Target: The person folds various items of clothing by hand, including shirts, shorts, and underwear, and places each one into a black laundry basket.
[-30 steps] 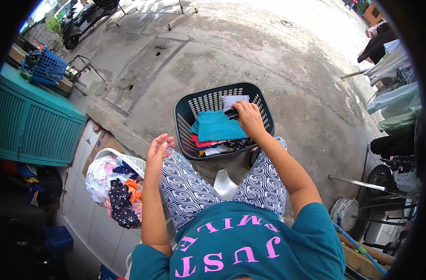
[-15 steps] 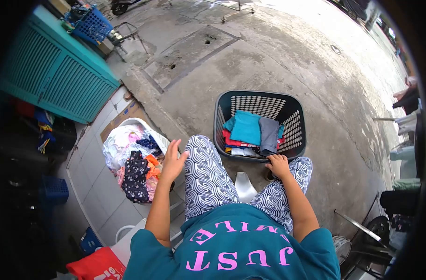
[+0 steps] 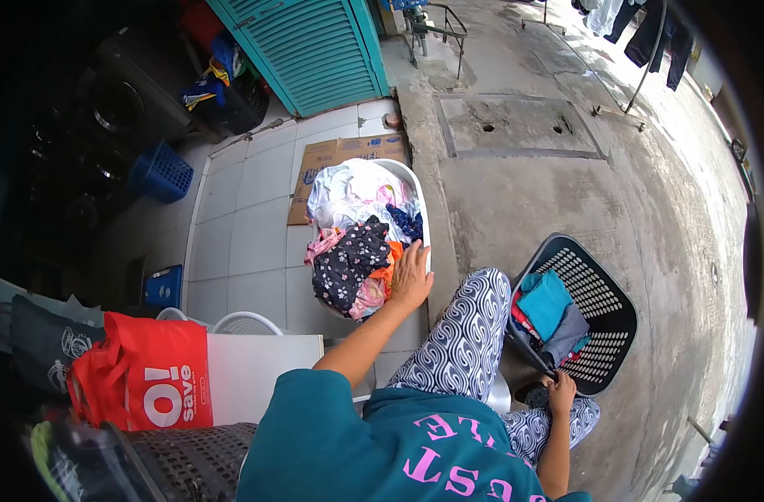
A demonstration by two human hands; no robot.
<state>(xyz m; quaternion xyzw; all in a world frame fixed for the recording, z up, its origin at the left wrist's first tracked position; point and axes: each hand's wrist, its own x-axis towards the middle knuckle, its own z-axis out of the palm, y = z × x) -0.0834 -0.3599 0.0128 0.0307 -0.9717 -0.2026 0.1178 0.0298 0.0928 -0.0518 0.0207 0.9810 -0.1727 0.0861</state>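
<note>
My left hand rests at the right rim of a white laundry basket, its fingers stretched out beside an orange cloth. Clothes fill this basket: a black floral garment lies at the front and white garments lie behind. My right hand has its fingers closed over the near rim of a dark plastic laundry basket. Inside it are a folded teal garment and a grey folded garment, with red cloth partly hidden under them.
A flattened cardboard piece lies under the white basket on the tiled floor. At left stand a red bag on a white surface and a blue basket. A teal louvred door is behind; clothes hang at upper right.
My view has swung to the left. My left hand has come from the air near my knee to the white basket's rim. My right hand stays at the dark basket's rim.
</note>
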